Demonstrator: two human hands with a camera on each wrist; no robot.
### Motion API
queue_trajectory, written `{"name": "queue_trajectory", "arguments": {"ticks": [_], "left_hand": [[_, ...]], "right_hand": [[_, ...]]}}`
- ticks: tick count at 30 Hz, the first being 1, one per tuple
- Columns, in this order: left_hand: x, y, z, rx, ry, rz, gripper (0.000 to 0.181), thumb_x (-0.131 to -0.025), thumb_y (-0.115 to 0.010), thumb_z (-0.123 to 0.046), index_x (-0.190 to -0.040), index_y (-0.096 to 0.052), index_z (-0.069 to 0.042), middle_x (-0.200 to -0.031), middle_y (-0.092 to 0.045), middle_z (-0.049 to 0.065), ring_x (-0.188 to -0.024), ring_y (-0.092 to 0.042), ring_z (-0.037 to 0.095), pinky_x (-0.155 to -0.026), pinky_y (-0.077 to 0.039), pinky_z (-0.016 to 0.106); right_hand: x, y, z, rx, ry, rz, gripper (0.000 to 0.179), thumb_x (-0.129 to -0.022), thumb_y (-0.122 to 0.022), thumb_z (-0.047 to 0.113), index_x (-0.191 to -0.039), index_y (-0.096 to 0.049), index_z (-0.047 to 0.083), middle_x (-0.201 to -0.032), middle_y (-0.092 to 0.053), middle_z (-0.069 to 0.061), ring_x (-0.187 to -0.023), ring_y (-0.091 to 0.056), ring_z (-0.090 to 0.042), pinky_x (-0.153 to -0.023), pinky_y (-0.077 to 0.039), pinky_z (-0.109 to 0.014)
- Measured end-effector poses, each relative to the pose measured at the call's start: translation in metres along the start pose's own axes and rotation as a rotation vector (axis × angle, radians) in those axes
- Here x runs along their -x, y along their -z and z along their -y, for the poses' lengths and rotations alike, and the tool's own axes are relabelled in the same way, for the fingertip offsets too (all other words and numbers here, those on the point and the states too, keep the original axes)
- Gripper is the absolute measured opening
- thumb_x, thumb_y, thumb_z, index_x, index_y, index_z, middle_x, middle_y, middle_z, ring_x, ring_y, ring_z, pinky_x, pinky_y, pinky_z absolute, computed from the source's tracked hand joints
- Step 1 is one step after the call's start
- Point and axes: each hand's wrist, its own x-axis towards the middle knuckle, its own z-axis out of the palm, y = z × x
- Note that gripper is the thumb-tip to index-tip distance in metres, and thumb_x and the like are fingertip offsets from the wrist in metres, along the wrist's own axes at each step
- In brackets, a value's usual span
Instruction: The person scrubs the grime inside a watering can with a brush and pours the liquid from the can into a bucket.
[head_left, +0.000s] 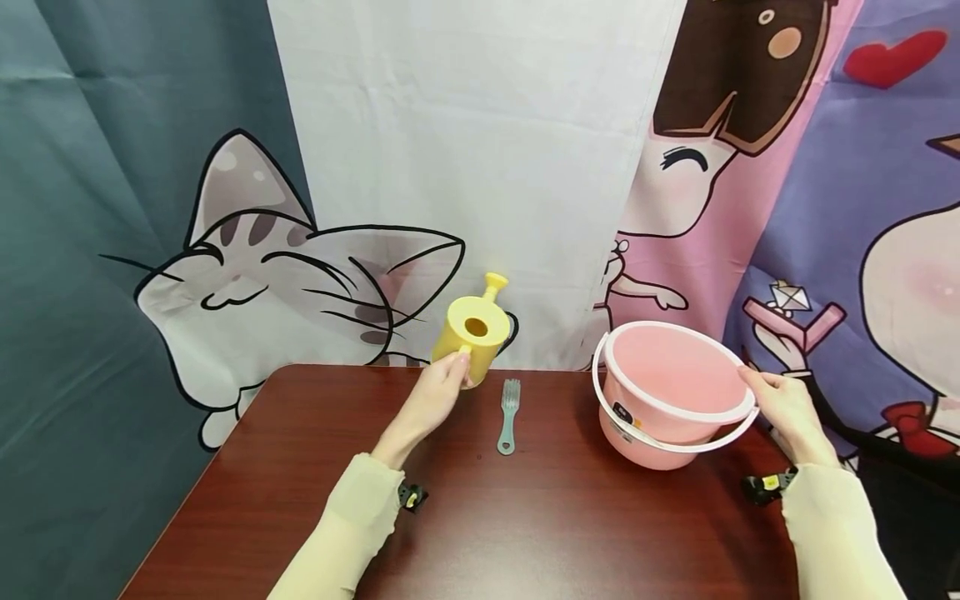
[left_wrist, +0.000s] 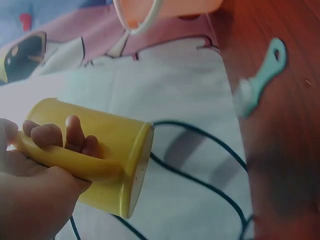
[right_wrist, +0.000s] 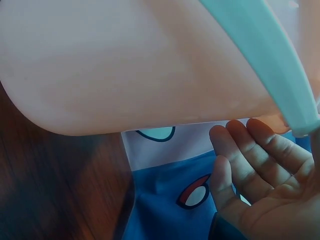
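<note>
My left hand [head_left: 440, 381] grips the handle of a yellow toy watering can [left_wrist: 107, 125] and holds it up at the table's far edge. The can's round top opening and its yellow spout show in the head view. On the right, my right hand [head_left: 787, 408] pinches the white rim of a pink bucket [head_left: 663, 429] between thumb and forefinger. The other fingers [right_wrist: 250, 165] spread beside the bucket's outer wall in the right wrist view, where the thumb is hidden. The bucket's white handle [head_left: 600, 379] hangs down around its near side.
A green toy fork [head_left: 507, 421] lies on the brown wooden table [head_left: 480, 517] between the two hands, tines toward the far edge. Behind the table hangs a cloth [head_left: 480, 125] printed with a cartoon cat and figures. A black device is strapped at each wrist.
</note>
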Motion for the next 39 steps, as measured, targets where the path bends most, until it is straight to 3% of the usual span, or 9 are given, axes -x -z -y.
{"name": "queue_trajectory", "arguments": {"ticks": [5,12,24,28,32,39], "left_hand": [[-0.020,-0.023,-0.020,-0.055,-0.082,0.074,0.041,-0.106,-0.041,-0.032,-0.086,-0.059,-0.001,-0.079,-0.056,0.006,-0.074,-0.051,0.018,-0.070,-0.043,0.033],[-0.052,-0.060,-0.048,-0.196,-0.185,0.160,0.040,-0.106,-0.038,-0.037,-0.078,-0.049,-0.012,-0.067,-0.041,-0.002,-0.060,-0.040,0.012,-0.057,-0.037,0.027],[-0.083,-0.113,-0.084,-0.315,-0.308,0.327,0.038,-0.106,-0.041,-0.031,-0.074,-0.048,-0.012,-0.067,-0.045,-0.001,-0.061,-0.043,0.010,-0.056,-0.035,0.020],[-0.091,-0.128,-0.094,-0.420,-0.373,0.361,0.037,-0.107,-0.040,-0.030,-0.075,-0.049,-0.013,-0.066,-0.046,-0.002,-0.062,-0.046,0.010,-0.059,-0.037,0.019],[-0.099,-0.142,-0.101,-0.545,-0.438,0.389,0.034,-0.107,-0.038,-0.030,-0.080,-0.052,-0.015,-0.070,-0.047,-0.002,-0.071,-0.049,0.011,-0.069,-0.039,0.020],[-0.108,-0.163,-0.105,-0.820,-0.516,0.409,0.032,-0.105,-0.043,-0.035,-0.080,-0.052,-0.018,-0.072,-0.049,-0.004,-0.079,-0.053,0.013,-0.080,-0.042,0.029]], "right_hand": [[-0.001,0.000,-0.002,-0.046,-0.003,-0.005,0.066,-0.098,-0.053,0.047,-0.126,-0.057,-0.013,-0.084,-0.070,0.003,-0.073,-0.054,0.005,-0.064,-0.044,-0.014],[-0.001,0.002,-0.005,-0.095,-0.028,-0.018,0.069,-0.097,-0.054,0.047,-0.128,-0.054,-0.015,-0.078,-0.068,0.008,-0.070,-0.056,0.003,-0.063,-0.046,-0.014],[0.000,0.002,-0.003,-0.133,-0.033,-0.031,0.059,-0.096,-0.058,0.047,-0.114,-0.064,-0.009,-0.076,-0.067,0.011,-0.069,-0.057,0.000,-0.061,-0.047,-0.016],[0.000,0.001,-0.004,-0.133,-0.045,-0.032,0.060,-0.096,-0.058,0.047,-0.115,-0.064,-0.009,-0.076,-0.067,0.010,-0.069,-0.058,0.000,-0.061,-0.047,-0.016],[-0.001,0.000,-0.004,-0.129,-0.054,-0.031,0.063,-0.095,-0.058,0.048,-0.118,-0.062,-0.010,-0.076,-0.067,0.011,-0.069,-0.058,-0.001,-0.061,-0.047,-0.017],[-0.002,-0.003,-0.005,-0.090,-0.049,-0.023,0.067,-0.095,-0.056,0.051,-0.123,-0.059,-0.010,-0.078,-0.066,0.011,-0.071,-0.058,-0.001,-0.062,-0.048,-0.018]]}}
